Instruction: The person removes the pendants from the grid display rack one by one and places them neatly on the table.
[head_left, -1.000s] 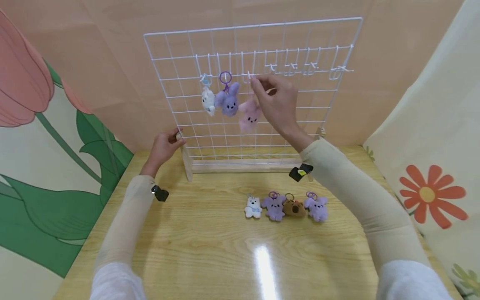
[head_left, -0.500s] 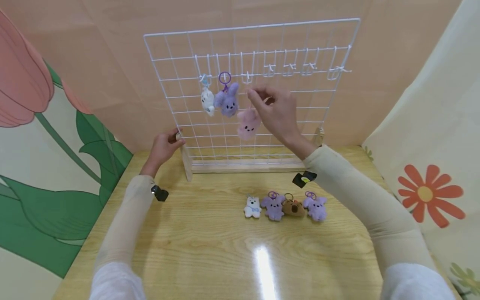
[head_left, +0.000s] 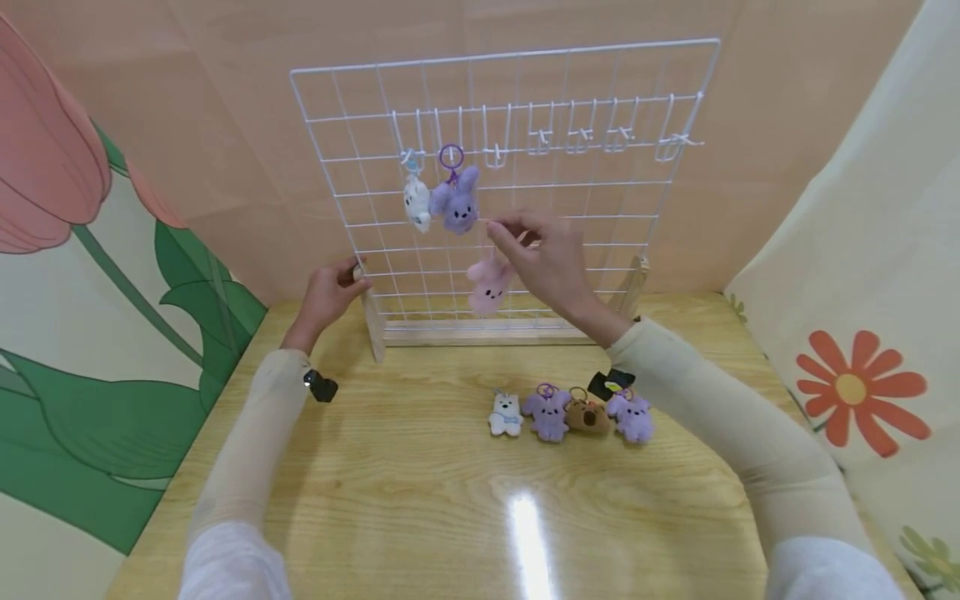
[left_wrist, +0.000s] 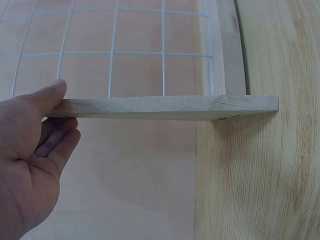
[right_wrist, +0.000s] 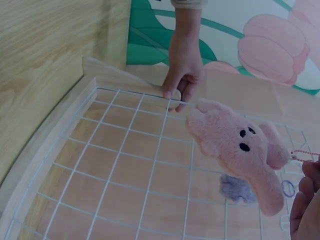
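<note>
My right hand (head_left: 551, 258) pinches the thin pink chain of a pink plush keychain (head_left: 489, 286), which dangles in front of the white wire grid rack (head_left: 510, 56), below its hooks. In the right wrist view the plush (right_wrist: 235, 135) has two long ears and black eyes, with its pink bead chain (right_wrist: 302, 151) running to the fingertips. My left hand (head_left: 327, 296) grips the top of the rack's wooden side support (left_wrist: 170, 105), thumb on one face and fingers on the other. A white plush keychain (head_left: 416, 202) and a purple plush keychain (head_left: 457, 204) hang on the two leftmost hooks.
Bare white hooks (head_left: 495, 156) continue along the grid to the right. On the wooden table (head_left: 390, 483), in front of the rack, lie a white plush (head_left: 506, 415), a purple plush (head_left: 549, 415), a brown plush (head_left: 587, 417) and another purple plush (head_left: 633, 418).
My right hand has come down from the third hook, bringing the pink plush keychain lower and slightly left. The left hand stays on the support.
</note>
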